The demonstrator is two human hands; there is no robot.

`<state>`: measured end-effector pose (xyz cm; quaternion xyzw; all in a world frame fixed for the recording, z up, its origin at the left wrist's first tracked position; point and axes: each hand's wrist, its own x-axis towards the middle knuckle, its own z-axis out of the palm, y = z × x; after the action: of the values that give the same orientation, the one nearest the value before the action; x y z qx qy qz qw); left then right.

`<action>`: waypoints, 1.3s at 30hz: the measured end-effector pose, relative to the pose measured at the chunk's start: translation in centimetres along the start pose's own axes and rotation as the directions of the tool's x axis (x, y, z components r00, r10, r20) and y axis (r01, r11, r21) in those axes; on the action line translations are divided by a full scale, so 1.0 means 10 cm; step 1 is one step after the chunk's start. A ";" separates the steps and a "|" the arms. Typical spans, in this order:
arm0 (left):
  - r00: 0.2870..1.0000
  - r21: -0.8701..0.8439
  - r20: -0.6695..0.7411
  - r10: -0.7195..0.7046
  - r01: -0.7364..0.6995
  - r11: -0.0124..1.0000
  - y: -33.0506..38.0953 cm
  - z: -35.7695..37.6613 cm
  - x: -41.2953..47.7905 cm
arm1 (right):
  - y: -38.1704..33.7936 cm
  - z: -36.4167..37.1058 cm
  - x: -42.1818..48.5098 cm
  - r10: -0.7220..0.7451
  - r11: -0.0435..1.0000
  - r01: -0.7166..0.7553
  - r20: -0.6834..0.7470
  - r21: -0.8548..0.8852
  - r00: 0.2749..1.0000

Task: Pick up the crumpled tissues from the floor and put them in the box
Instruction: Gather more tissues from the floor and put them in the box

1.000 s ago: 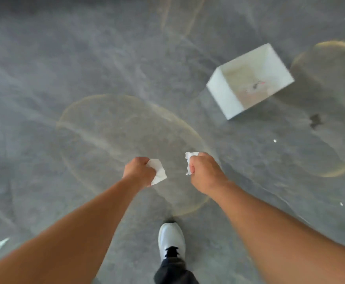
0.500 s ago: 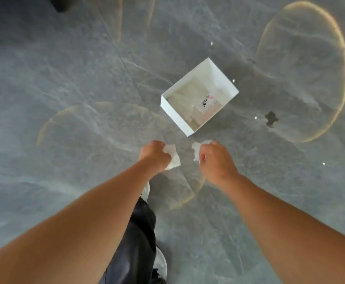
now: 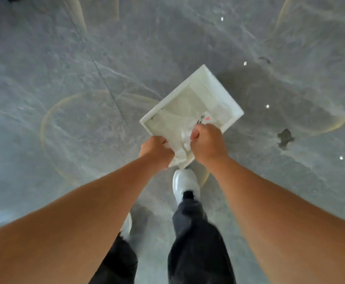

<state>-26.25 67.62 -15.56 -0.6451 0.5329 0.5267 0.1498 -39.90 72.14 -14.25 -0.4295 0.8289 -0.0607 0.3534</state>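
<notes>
An open white box (image 3: 212, 84) stands on the grey floor right in front of my feet, seen from above. My left hand (image 3: 156, 151) is over its near corner, closed on a crumpled white tissue (image 3: 178, 155). My right hand (image 3: 207, 143) hovers over the box's near side, closed on a second crumpled tissue (image 3: 186, 136). The two tissues almost touch between my hands. A small label with a red mark (image 3: 205, 117) lies inside the box.
The floor is grey marbled stone with a tile seam (image 3: 106, 87) running diagonally at the left. A dark stain (image 3: 284, 138) lies to the right of the box. My white shoe (image 3: 186, 184) touches the box's near corner.
I have stepped up to the box, which now lies under my hands. Both hands, still holding tissues, have moved forward over the box opening.
</notes>
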 end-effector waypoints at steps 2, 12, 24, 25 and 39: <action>0.999 0.024 -0.038 0.027 -0.026 0.999 0.11 0.17 0.39 | 0.18 0.07 0.31 -0.037 0.999 0.037 -0.018 0.008 0.999; 0.972 -0.014 -0.230 0.057 -0.062 0.998 0.09 0.39 1.06 | 0.86 0.37 0.81 -0.110 0.981 0.110 0.009 -0.159 0.994; 0.974 0.203 -0.226 -0.033 0.081 0.976 -1.18 -1.00 -0.61 | -1.03 0.09 -0.18 -0.314 0.850 0.400 0.280 -0.343 0.907; 0.969 0.186 -0.241 -0.056 0.103 0.977 -1.32 -1.14 -0.72 | -1.27 0.13 -0.29 -0.343 0.829 0.436 0.297 -0.350 0.891; 0.846 -0.320 -0.314 -0.431 0.334 0.887 -5.03 -1.89 -2.51 | -3.86 2.82 -2.56 -0.469 0.422 0.830 0.696 -0.364 0.544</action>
<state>29.20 86.12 -5.40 -0.8413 0.3395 0.4158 0.0641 13.69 73.10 -5.94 -0.8209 0.4242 0.2116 0.3184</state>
